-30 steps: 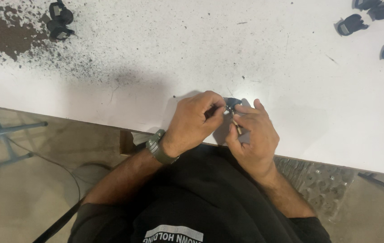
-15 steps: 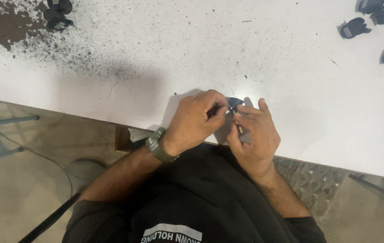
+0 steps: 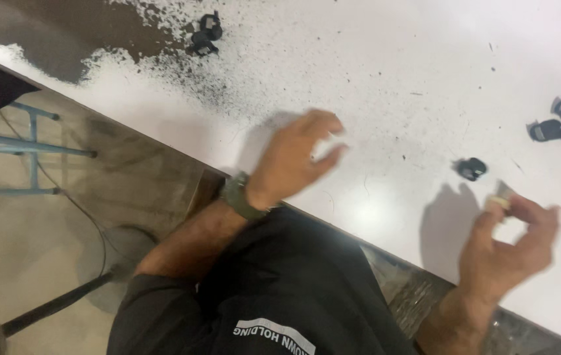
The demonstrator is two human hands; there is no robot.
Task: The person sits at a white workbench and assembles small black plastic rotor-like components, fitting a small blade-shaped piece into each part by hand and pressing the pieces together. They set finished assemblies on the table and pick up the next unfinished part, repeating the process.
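A small pale, flat piece (image 3: 503, 196) is pinched between the thumb and fingertips of the right hand (image 3: 507, 253), raised just above the white tabletop (image 3: 386, 72); motion blur hides its shape, and its long axis cannot be told. Just beside it, up and to the left, a small black plastic part (image 3: 471, 169) is seen lying alone on the table, touched by neither hand; which way it points cannot be made out.

The left hand (image 3: 293, 161) is held well apart from the right, fingers loosely curled over the table near its front edge. Something whitish is glimpsed at its fingertips, but blur prevents telling whether anything is gripped. A dark green wristwatch (image 3: 240, 197) is worn on that wrist.

Further out, a cluster of similar black plastic parts (image 3: 560, 118) is spread at the right edge of the table, and two more black parts (image 3: 205, 36) are found at the far left, beside a worn brown patch (image 3: 96, 26) ringed with dark speckles. No container is in view. Below the table edge, a blue metal frame (image 3: 30, 144) is seen over the floor.
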